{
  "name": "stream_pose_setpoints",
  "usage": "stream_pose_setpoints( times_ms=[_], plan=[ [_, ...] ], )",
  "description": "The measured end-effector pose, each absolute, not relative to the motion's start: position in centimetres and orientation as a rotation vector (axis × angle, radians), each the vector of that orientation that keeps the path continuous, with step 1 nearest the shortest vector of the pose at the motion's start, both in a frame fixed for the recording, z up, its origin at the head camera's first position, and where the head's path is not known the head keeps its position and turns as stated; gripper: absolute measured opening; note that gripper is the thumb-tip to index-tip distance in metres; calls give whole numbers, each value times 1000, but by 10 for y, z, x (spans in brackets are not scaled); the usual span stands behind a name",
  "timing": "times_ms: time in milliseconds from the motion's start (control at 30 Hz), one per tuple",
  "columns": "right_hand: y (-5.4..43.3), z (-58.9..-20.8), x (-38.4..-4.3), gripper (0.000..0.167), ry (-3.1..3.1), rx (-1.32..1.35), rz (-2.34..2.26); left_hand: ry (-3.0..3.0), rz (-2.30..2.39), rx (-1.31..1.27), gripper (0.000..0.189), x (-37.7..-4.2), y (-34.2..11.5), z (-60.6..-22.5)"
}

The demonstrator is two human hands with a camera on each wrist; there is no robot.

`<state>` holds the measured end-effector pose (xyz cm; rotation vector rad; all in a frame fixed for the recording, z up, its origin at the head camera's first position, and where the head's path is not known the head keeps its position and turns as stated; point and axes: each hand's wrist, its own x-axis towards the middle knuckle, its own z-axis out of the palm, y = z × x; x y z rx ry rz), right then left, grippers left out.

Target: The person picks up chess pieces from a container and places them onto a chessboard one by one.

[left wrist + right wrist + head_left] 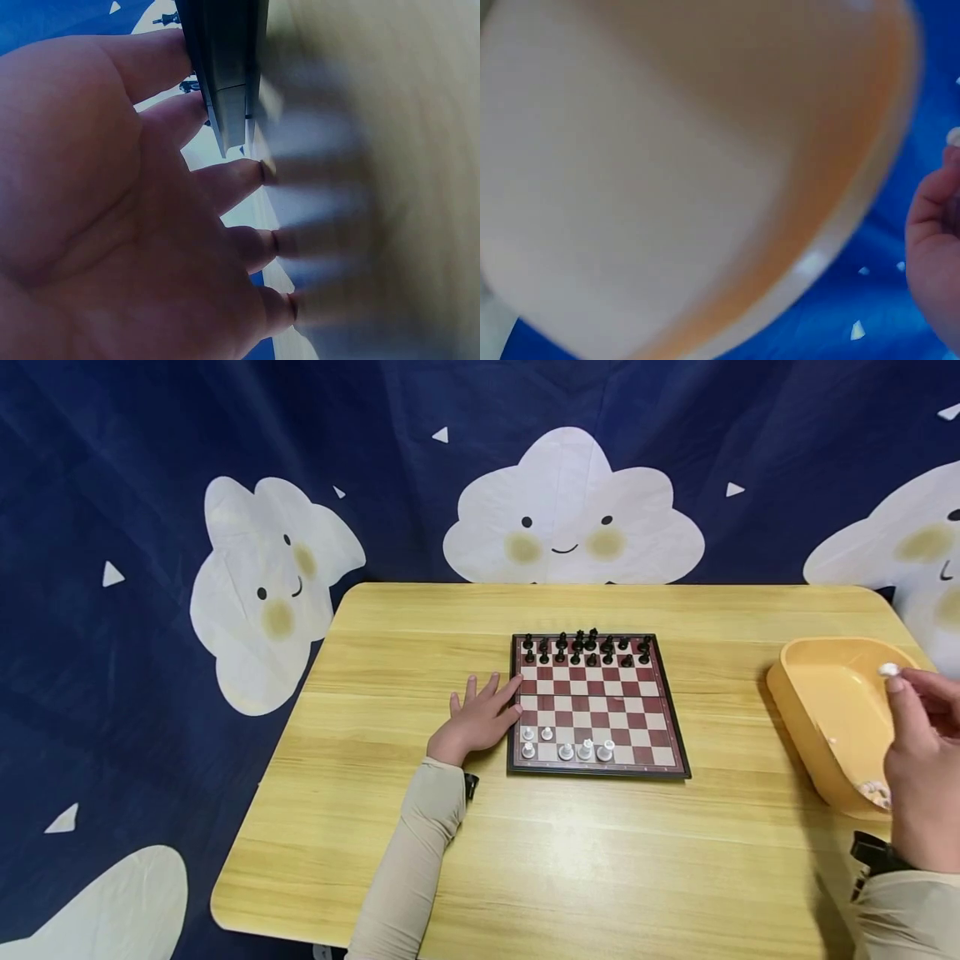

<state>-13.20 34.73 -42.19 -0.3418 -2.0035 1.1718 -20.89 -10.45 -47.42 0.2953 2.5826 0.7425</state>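
A chessboard lies on the table with black chess pieces in two rows along its far side. Several white chess pieces stand toward the near left. My left hand rests at the board's left edge, fingers spread; in the left wrist view, thumb and forefinger touch the board's side while the other fingertips meet the tabletop. Over the yellow bin, my right hand pinches a small white chess piece between thumb and fingers. Its exact kind is too small to make out.
More white pieces lie in the bin's near end, partly behind the right hand. The bin stands at the wooden table's right side. A dark blue cloth with cloud shapes hangs behind the table and down its left side.
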Motion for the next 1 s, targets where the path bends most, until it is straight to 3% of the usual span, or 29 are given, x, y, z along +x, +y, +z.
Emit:
stream_pose_setpoints(
  times_ms=[100,267,533,1000],
  plan=[
    [329,-415,-136,24,-1954,-201,1164,2584,741,292,59,-208,-105,-474],
    [289,-412,-147,16,-1664,47,1148,2583,742,300,59,-208,-105,-473],
    [233,-406,-155,21,-1366,149,1297,2582,744,300,59,-210,-105,-477],
    [213,-403,-158,18,-1432,272,1283,2581,754,295,59,-210,-105,-476]
  ],
)
